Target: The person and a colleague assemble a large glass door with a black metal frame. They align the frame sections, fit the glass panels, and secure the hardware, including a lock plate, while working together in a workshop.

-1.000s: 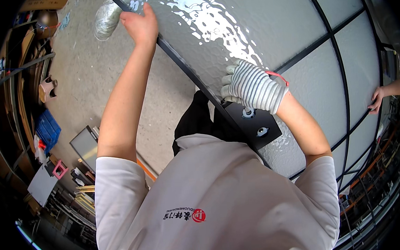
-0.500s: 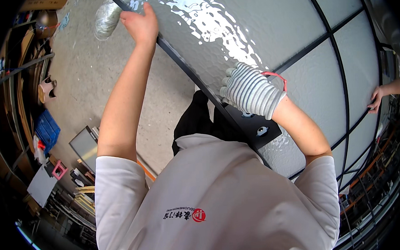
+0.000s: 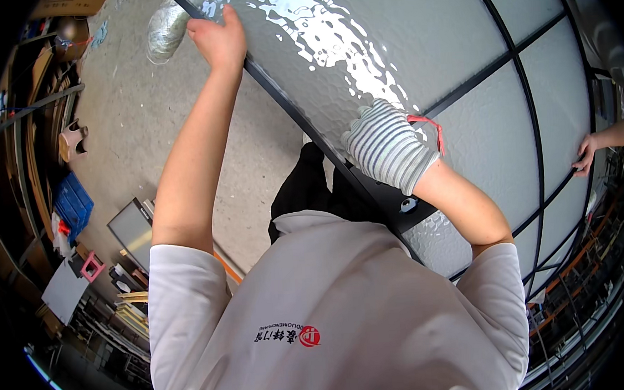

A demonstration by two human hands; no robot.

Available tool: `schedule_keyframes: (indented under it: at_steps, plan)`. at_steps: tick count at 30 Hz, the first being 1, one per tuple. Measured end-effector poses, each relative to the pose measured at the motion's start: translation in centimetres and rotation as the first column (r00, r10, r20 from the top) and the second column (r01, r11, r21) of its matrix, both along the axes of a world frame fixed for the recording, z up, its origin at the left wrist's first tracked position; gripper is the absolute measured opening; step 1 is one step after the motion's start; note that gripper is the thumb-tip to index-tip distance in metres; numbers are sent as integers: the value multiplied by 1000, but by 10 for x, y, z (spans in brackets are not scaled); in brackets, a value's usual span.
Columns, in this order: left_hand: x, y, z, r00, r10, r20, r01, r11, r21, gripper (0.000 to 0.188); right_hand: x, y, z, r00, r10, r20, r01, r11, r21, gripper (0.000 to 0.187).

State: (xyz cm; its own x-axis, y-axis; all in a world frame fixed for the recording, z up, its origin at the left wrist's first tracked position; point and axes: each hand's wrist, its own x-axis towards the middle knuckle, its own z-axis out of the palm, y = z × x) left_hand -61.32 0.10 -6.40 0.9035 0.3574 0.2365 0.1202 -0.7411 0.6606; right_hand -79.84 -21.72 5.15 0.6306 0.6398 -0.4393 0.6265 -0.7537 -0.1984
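A large door panel of wavy, translucent glass (image 3: 451, 15) in a dark metal frame lies before me, slanting from upper left to lower right. My bare left hand (image 3: 221, 42) is closed around the frame's near edge at the upper left, its thumb on top. Over the glass, close to that edge, my right hand (image 3: 387, 146) wears a white and blue striped knit glove, fingers curled. Anything inside them is hidden. A red band (image 3: 429, 129) shows beside this glove. Partly under my right wrist is a black lock plate (image 3: 420, 213) with cut-out holes.
At the far right another person's hand (image 3: 587, 155) touches the panel's dark bars. A roll of clear wrap (image 3: 166, 36) lies on the concrete floor (image 3: 129, 127) at the upper left. Shelving, a blue crate (image 3: 73, 204) and a pink stool (image 3: 92, 265) line the left side.
My gloved right hand and wrist have shifted slightly left and toward me, covering more of the lock plate. My left hand stays on the frame edge.
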Motion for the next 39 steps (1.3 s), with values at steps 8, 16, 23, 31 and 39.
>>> schedule_keyframes:
  at_steps: [8,16,23,31,39]
  plan:
    - [1,1,-3,1000,15,1,-15,1000,7,64,-6,-2,-6,997,-55,55,51,997,61,11]
    - [-2,-4,8,997,-24,-77,17,996,-90,61,-8,-5,-13,995,-59,77,50,993,103,10]
    - [-1,-2,4,998,-25,-50,22,998,-65,61,-5,-7,-9,995,15,97,-28,991,129,12]
    - [2,1,-5,1000,3,10,-3,1000,-3,64,-2,-26,-26,985,150,85,-170,916,363,8]
    - [-1,-2,4,998,-32,-49,28,997,-70,60,2,-37,-38,987,78,140,-137,862,487,11]
